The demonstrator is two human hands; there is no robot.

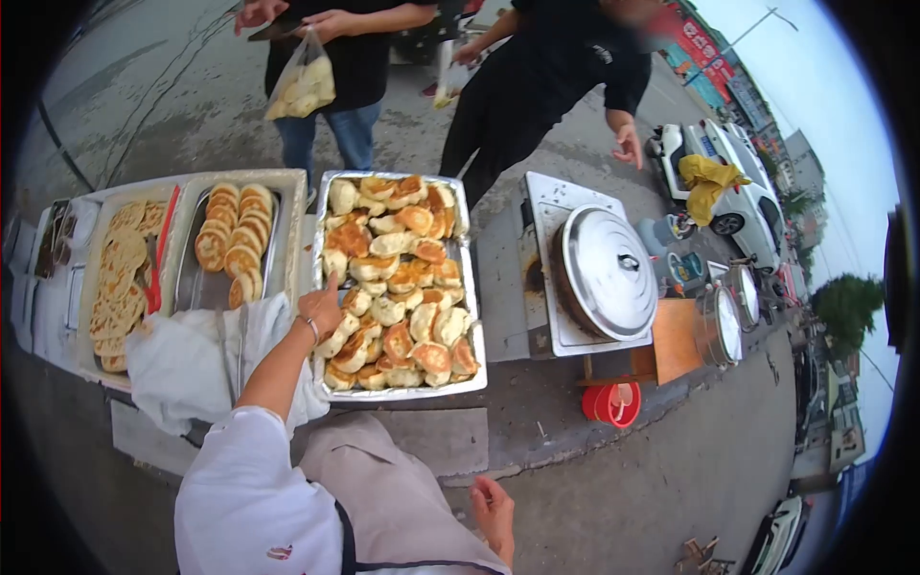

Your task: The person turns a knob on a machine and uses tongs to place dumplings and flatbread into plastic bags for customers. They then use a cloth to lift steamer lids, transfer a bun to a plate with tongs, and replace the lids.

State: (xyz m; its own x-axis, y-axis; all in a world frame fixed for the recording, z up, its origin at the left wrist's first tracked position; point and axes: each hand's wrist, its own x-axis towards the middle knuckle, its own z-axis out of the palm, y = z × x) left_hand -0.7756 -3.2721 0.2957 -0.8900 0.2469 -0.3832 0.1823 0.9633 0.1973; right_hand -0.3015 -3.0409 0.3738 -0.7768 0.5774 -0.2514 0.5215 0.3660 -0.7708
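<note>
My left hand [321, 309] reaches over the left edge of a foil-lined tray [479, 369] heaped with browned, pan-fried stuffed buns [395, 321]. Its index finger is stretched out and points at the buns; nothing shows in this hand. By my side, at the lower middle, hangs my right hand [494, 517], away from the food. Its fingers are loosely bent and a little apart, with nothing visible in them. A white cloth [187, 359] lies beside my left forearm, with tongs [235, 350] resting on it.
Left are round cakes [228, 230], flatbreads [120, 268] and red-handled tongs [158, 278]. Right stand a lidded pan [609, 273], a red bucket [611, 407] and steel pots [717, 326]. Two people stand across; one holds a bag of food [305, 86]. A white car [743, 182] is parked behind.
</note>
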